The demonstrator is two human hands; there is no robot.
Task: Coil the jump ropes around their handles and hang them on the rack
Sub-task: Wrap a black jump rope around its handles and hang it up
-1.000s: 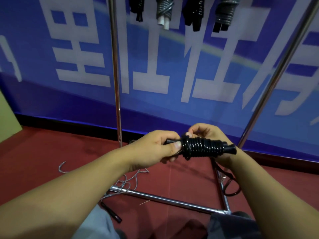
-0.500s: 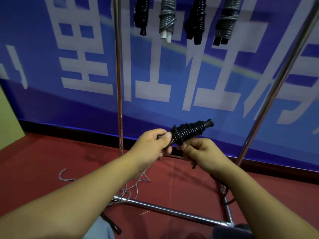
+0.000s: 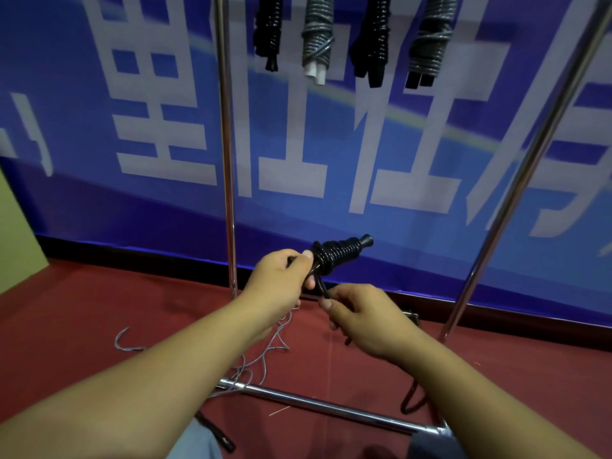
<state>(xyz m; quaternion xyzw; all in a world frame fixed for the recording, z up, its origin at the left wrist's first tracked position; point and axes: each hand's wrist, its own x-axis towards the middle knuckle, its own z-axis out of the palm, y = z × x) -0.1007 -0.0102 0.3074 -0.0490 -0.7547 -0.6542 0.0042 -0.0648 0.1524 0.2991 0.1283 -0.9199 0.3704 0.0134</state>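
Rope coiled round black handles [image 3: 337,255] sits mid-air before the rack [image 3: 227,160], its near end gripped in the curled left hand [image 3: 281,279]. A loose tail runs down into the right hand [image 3: 361,318], pinched between thumb and fingers [image 3: 326,304] just below the bundle.

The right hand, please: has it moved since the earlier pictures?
Yes. The right hand has dropped from behind the coiled jump rope to below it, nearer the red floor, pinching the rope's loose end.

wall – blue banner [image 3: 331,193], white characters; floor – red carpet [image 3: 66,326]
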